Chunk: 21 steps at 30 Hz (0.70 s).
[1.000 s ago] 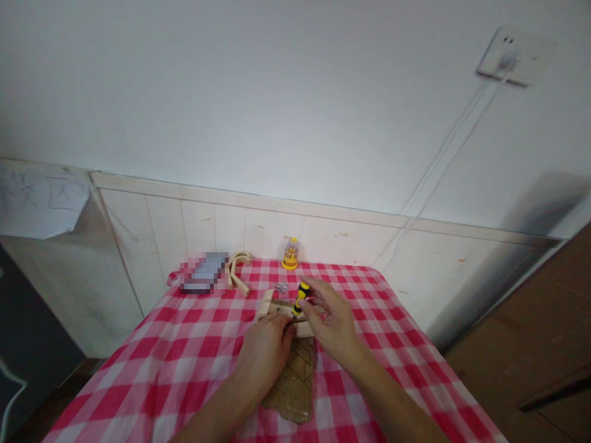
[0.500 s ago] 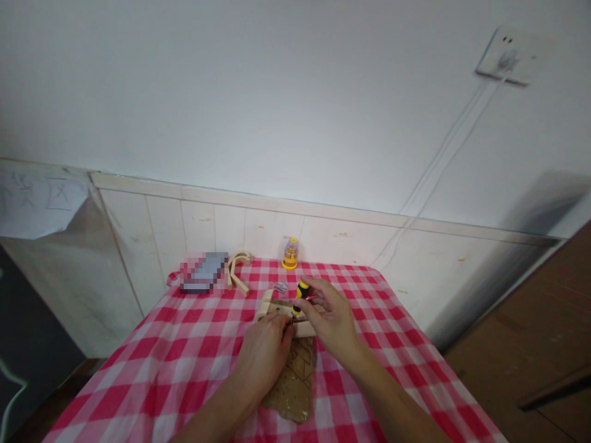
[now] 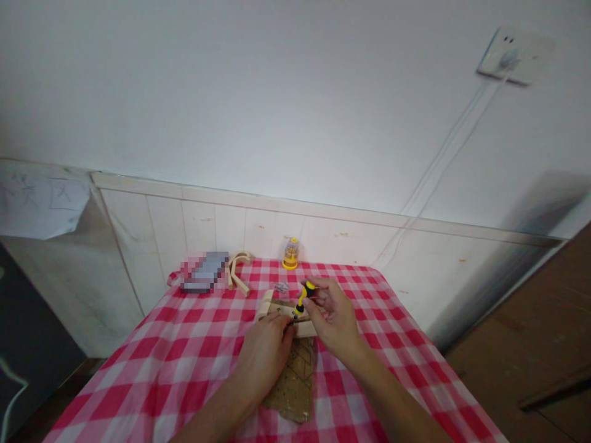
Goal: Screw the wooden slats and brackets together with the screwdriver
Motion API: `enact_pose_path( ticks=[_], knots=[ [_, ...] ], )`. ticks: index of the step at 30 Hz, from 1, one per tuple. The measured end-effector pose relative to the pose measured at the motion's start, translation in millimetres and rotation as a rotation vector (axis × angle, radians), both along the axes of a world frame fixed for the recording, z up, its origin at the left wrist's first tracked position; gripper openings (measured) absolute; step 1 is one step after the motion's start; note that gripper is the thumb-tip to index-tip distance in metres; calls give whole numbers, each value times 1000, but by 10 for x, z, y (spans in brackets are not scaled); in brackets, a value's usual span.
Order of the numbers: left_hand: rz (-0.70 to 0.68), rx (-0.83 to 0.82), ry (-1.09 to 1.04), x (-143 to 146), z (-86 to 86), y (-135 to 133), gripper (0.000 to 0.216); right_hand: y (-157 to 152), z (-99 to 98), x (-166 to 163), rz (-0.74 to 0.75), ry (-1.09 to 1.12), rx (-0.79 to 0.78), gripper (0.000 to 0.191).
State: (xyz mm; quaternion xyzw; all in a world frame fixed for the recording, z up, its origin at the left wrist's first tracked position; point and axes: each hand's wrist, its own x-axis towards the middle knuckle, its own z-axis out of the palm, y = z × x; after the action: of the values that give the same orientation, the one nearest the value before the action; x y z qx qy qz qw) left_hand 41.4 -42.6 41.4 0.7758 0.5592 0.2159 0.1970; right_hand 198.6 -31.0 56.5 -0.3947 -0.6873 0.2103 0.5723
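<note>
My right hand (image 3: 333, 317) is closed round the handle of a yellow and black screwdriver (image 3: 305, 297), which leans to the right with its tip low by my left fingers. My left hand (image 3: 268, 341) presses its bunched fingers on a pale wooden piece (image 3: 305, 330), close to the screwdriver tip; whatever small part they pinch there is hidden. The wooden piece has a curved upright end (image 3: 266, 303) on its left. Beneath it lies a flat brown board (image 3: 295, 381) with dark lines, sticking out toward me.
A yellow bit holder with a clear top (image 3: 290, 254) stands at the table's back edge. Curved wooden pieces (image 3: 239, 274) and a blurred-out phone-like slab (image 3: 206, 274) lie back left. Small metal parts (image 3: 281, 287) rest behind the work. A red checked cloth (image 3: 184, 369) covers the table.
The screwdriver's handle has tipped to the right, and my right hand has shifted slightly with it. My left hand stays in place on the wooden piece.
</note>
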Motion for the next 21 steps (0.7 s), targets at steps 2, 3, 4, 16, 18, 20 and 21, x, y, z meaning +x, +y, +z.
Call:
enact_pose_path(
  ticks=[2, 3, 4, 16, 18, 20, 21],
  knots=[
    [0, -7, 9, 0, -2, 5, 24, 13, -10, -4, -8, 6, 2, 27],
    [-2, -8, 11, -2, -5, 7, 24, 16, -13, -6, -12, 9, 3, 27],
    [-4, -7, 11, -4, -8, 8, 24, 17, -14, -8, -19, 11, 5, 27],
    [-9, 14, -14, -5, -16, -4, 22, 8, 5, -23, -66, 4, 34, 24],
    [-11, 20, -27, -7, -14, -11, 22, 10, -2, -26, -79, -13, 47, 24],
    [-15, 27, -34, -10, -17, -12, 23, 8, -2, -27, -82, -36, 57, 26],
    [-17, 28, -32, -11, -19, -9, 23, 6, 2, -27, -81, -52, 64, 27]
  ],
)
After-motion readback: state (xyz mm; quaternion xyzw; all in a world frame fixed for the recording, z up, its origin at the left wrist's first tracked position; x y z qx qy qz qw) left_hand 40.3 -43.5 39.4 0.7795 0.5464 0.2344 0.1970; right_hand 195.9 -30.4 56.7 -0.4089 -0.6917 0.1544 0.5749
